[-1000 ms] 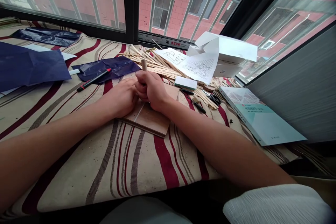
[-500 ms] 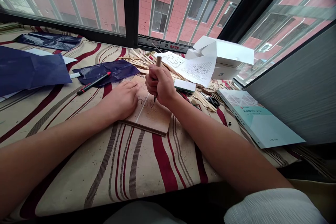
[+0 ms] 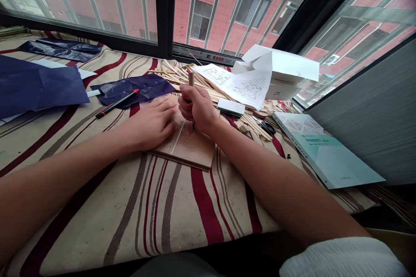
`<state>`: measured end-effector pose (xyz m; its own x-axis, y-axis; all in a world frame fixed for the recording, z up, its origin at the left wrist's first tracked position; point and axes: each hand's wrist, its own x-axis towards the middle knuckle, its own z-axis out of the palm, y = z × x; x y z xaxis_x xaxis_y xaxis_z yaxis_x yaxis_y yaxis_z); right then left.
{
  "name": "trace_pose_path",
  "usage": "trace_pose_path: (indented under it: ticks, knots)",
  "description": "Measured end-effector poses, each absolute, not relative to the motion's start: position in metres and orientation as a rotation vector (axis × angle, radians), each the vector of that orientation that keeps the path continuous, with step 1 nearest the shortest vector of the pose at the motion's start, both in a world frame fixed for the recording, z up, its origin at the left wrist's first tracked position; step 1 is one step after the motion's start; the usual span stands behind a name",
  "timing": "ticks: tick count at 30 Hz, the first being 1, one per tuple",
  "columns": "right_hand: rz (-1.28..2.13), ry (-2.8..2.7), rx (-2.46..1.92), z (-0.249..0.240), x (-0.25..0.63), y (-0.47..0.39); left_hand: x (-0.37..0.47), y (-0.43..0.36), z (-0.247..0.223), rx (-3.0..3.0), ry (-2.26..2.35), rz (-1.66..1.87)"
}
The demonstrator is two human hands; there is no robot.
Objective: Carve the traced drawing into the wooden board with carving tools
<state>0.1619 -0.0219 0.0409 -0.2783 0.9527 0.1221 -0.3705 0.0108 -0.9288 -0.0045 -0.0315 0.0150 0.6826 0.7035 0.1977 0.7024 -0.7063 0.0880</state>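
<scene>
My right hand (image 3: 202,109) is closed in a fist around a wood-carving tool (image 3: 191,79) with a pale wooden handle. The handle rises above the fist, and the dark shaft points down at a flat wooden board (image 3: 191,152). Where the tip meets the board is mostly hidden by my fingers. Dark drawn lines and one pale straight line mark the board's face. My left hand (image 3: 150,122) lies flat on the board's left part, fingers stretched out, close to the tool and holding nothing.
Thin wooden strips (image 3: 182,78), drawn sheets (image 3: 248,88), a white-topped eraser block (image 3: 231,107) and scissors (image 3: 268,128) lie beyond the board. A white box (image 3: 286,91) and a book (image 3: 328,151) stand right. Carbon paper (image 3: 151,84) and a marker (image 3: 117,104) lie left.
The tool's handle has tipped to the left and sits slightly lower, with my right fist turning along. My left hand stays on the board, its thumb slightly farther out. The view has shifted slightly.
</scene>
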Motion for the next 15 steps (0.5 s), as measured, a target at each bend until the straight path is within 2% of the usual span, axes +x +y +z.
trace_pose_path:
  ticks: [4, 10, 12, 15]
  knots:
    - [1.576, -1.337, -0.642, 0.036, 0.159, -0.018, -0.012, -0.029, 0.017, 2.788, 1.031, 0.341]
    - [1.919, -1.626, -0.383, 0.031, 0.165, -0.004, -0.008, -0.033, 0.019, 2.693, 1.068, 0.415]
    - [1.975, -1.564, -0.433, 0.031, 0.167, -0.001, -0.006, -0.033, 0.018, 2.681, 1.127, 0.383]
    - [1.871, -1.344, -0.566, 0.032, 0.167, -0.003, -0.004, -0.033, 0.017, 2.683, 1.21, 0.315]
